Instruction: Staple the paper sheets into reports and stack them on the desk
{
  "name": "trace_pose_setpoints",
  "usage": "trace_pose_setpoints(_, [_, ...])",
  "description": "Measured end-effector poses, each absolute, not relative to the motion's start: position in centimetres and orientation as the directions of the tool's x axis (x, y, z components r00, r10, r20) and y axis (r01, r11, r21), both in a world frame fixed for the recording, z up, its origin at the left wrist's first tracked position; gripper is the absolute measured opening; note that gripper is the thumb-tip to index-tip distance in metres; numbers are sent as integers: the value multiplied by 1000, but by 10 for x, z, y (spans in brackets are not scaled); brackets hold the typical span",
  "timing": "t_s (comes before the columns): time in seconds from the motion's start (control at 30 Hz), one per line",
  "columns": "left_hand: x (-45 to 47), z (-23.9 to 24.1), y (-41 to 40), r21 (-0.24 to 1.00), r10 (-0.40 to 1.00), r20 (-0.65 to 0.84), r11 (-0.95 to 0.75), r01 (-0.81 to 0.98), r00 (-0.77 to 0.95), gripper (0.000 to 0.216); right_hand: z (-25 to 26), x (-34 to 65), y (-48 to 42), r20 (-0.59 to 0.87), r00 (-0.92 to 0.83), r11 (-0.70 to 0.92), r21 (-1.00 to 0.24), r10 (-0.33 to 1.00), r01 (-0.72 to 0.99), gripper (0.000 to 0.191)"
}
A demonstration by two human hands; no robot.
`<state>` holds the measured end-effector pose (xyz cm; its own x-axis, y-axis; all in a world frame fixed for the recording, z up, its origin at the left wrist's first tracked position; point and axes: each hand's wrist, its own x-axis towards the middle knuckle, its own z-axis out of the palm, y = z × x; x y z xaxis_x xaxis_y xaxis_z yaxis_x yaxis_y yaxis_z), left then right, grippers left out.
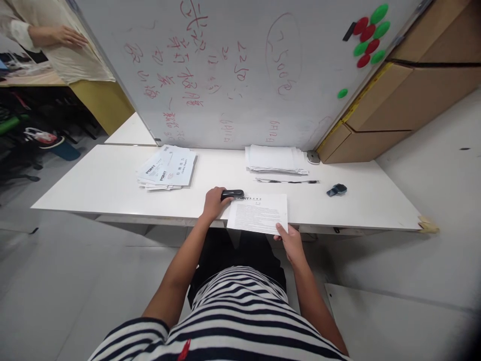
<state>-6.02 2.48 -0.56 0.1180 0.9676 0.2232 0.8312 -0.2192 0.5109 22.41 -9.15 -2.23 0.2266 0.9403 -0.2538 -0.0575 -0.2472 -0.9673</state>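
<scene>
My left hand [215, 202] is closed around a black stapler [233, 193] near the front edge of the white desk. Between the thumb and fingers of my right hand [291, 241] is the lower right corner of a printed paper sheet [257, 214]. The sheet's upper left corner meets the stapler's head; whether it sits between the jaws I cannot tell. Behind my left hand lies a fanned stack of pale blue printed papers [169, 168]. A thicker stack of white paper [274, 158] rests farther back, right of centre.
A whiteboard [240, 105] with red writing stands along the desk's back edge. Cardboard boxes [394, 100] are piled at the right. A dark wristwatch [336, 189] and a thin black-and-white strip [287, 181] lie on the desk [101, 185]. At the far left stands another person [67, 37].
</scene>
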Motion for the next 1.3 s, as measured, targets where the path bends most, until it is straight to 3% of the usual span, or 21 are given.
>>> trace_pose_setpoints(0.53, [-58, 0, 21, 528, 972, 194, -219, 821, 135, 33, -29, 225, -92, -273, 226, -267, -962, 935, -57, 47])
trace_pose_setpoints(0.83, [-57, 35, 35, 662, 983, 96, -181, 728, 157, 46, -32, 227, -94, -262, 213, -260, -965, 941, -39, 44])
trace_pose_setpoints(0.93, [-37, 44, 58, 614, 982, 129, -190, 766, 140, 49, -33, 227, -95, -271, 215, -267, -963, 938, -48, 44])
trace_pose_setpoints(1.17, [10, 29, 80, 331, 994, -30, -90, 939, 106, 60, -32, 225, -95, -281, 230, -279, -959, 932, -40, 42])
trace_pose_setpoints(1.3, [11, 22, 81, 284, 995, -62, -59, 957, 79, 65, -32, 227, -94, -264, 227, -267, -964, 937, -20, 41])
